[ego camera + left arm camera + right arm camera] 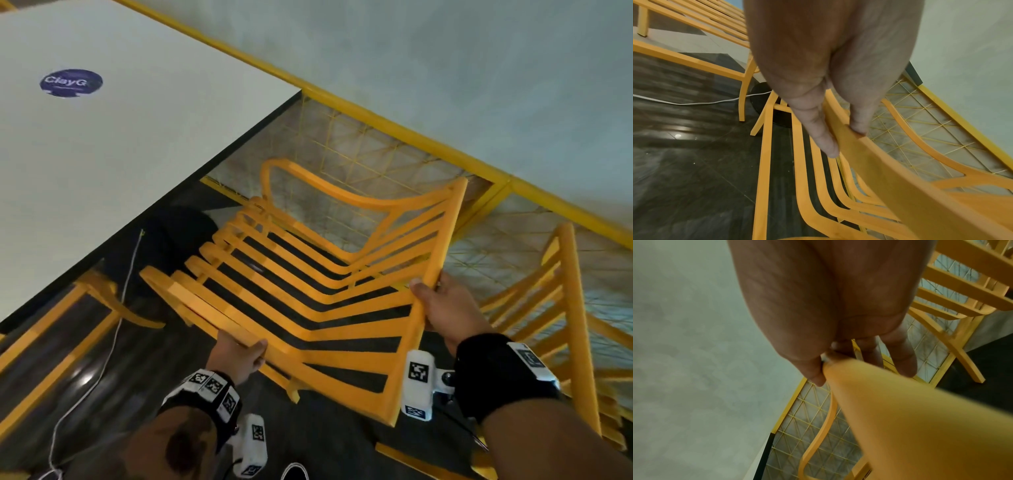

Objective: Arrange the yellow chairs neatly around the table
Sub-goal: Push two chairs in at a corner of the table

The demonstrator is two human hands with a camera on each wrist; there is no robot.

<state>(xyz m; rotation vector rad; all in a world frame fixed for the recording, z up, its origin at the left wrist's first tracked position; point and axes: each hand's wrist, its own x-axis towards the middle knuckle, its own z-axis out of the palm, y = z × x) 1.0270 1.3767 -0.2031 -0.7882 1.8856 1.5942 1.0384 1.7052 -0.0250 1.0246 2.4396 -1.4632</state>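
I had both hands on the slatted yellow chair [308, 291], just off the corner of the white tabletop [120, 154]: left hand [239, 356] pinching its armrest, right hand [445, 305] curled round the backrest's top rail. Best done, I judged, by sliding it in square, clear of the black pedestal base [171, 240].

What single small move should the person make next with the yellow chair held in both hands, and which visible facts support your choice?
Probably slide the yellow chair toward the white table. The left hand grips its near armrest and the right hand grips its backrest top, so it is under control. Its seat front faces the table edge, but most of the seat lies outside it, not tucked in.
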